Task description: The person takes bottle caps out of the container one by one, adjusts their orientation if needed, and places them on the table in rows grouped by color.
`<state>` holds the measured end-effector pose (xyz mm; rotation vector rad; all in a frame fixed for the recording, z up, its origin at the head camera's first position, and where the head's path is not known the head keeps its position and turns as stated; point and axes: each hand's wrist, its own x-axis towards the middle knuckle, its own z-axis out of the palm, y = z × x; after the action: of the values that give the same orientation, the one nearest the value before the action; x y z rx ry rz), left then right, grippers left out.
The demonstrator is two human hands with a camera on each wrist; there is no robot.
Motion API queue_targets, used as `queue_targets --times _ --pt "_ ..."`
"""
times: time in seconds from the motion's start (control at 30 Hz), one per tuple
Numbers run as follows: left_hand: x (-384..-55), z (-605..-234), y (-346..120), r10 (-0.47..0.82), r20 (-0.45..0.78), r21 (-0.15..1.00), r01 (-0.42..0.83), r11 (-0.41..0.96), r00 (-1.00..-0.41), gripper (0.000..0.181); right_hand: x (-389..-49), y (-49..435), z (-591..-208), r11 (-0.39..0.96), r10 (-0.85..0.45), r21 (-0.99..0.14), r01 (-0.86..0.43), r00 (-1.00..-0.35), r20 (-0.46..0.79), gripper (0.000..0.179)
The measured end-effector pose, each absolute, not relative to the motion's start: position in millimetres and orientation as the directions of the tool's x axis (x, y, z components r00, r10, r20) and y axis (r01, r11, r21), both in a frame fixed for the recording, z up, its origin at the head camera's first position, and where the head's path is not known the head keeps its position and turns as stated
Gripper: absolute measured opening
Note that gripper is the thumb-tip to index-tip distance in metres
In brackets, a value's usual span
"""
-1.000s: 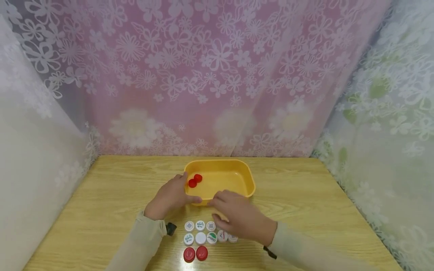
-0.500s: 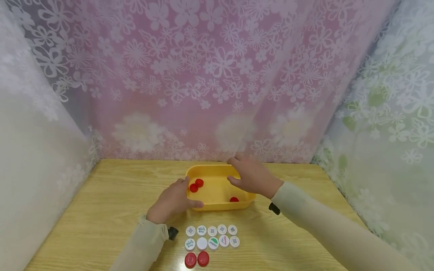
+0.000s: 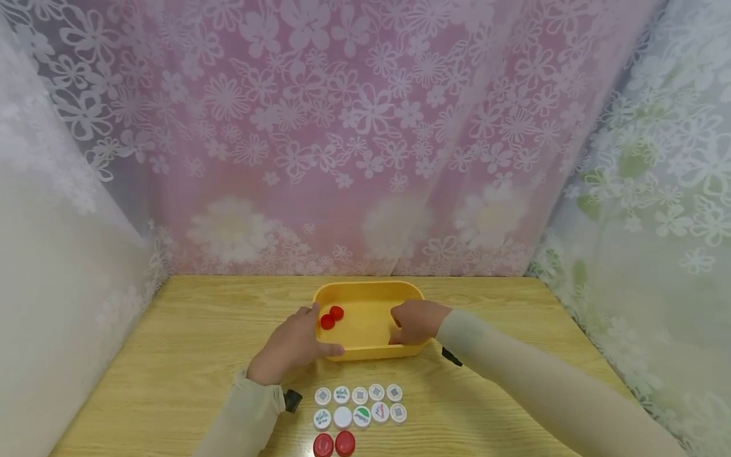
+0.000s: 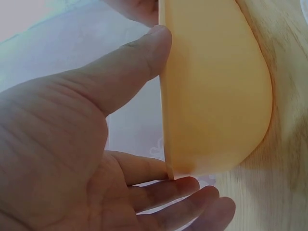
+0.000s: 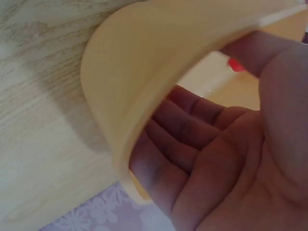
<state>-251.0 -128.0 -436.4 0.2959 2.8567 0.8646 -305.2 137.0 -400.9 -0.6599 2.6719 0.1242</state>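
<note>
My left hand (image 3: 291,343) grips the left end of a yellow plastic tray (image 3: 365,352), thumb on the front rim and fingers around the end wall. In the left wrist view the thumb (image 4: 156,45) and fingertips press that rim. My right hand (image 3: 419,320) reaches over the right end into the tray. Its fingers (image 5: 178,125) bend loosely inside the wall, apart from the thumb. A sliver of a red bottle cap (image 3: 392,341) shows by that thumb at the front wall; most of it is hidden. Two more red caps (image 3: 328,322) lie at the tray's left end.
In front of the tray, white bottle caps (image 3: 342,417) with printed tops lie in two rows on the wooden table (image 3: 228,304). Two larger red caps (image 3: 345,443) lie below them. A pink floral curtain (image 3: 354,158) hangs behind the table.
My right hand has gone from the tray's front edge up over its right side, then down inside. A third red cap appeared at the front wall. My left hand keeps its hold.
</note>
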Motion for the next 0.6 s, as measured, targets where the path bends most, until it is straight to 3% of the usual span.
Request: queue_targets --times 0.3,0.6 --pt "-254 -438 -125 0.223 -0.084 0.571 0.137 0.809 -0.971 0.112 -312 128 -407 0.882 -0.428 -0.034 -0.47 -0.769 -0.475 0.024" --pt "-253 -437 -126 0.247 -0.088 0.575 0.153 0.804 -0.965 0.113 -343 134 -431 0.765 -0.597 -0.08 -0.639 -0.656 -0.463 0.032"
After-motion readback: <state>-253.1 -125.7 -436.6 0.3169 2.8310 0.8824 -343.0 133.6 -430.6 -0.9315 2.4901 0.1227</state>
